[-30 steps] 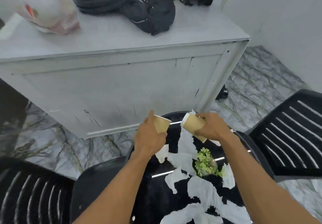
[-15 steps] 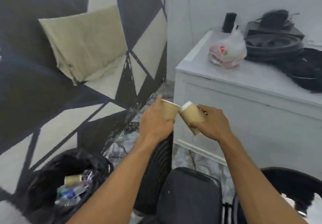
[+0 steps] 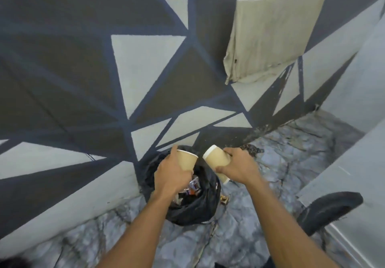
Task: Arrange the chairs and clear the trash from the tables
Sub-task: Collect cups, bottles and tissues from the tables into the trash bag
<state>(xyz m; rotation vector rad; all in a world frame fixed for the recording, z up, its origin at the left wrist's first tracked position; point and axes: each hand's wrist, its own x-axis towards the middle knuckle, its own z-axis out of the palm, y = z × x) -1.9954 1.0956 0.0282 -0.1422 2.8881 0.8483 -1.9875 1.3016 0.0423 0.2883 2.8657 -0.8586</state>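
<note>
My left hand [image 3: 171,172] grips a tan paper cup [image 3: 187,160], tilted with its open mouth up and to the right. My right hand [image 3: 239,166] holds a second tan paper cup [image 3: 215,161] with a white rim, tipped toward the left. Both cups hover directly over a black trash bag [image 3: 193,207] that stands open on the floor against the wall. Wrappers and other rubbish [image 3: 192,187] show inside the bag. The two cups are close together but apart.
A wall painted with dark and pale triangles [image 3: 145,69] rises behind the bag, with a beige cloth [image 3: 268,36] hanging on it. A black chair edge [image 3: 329,209] and a white counter side [image 3: 354,180] stand at the right. Marbled floor [image 3: 208,244] lies underfoot.
The view has swung left and down from the table and counter to the trash bag. Both hands, still holding the cups, are now over the open bag.
</note>
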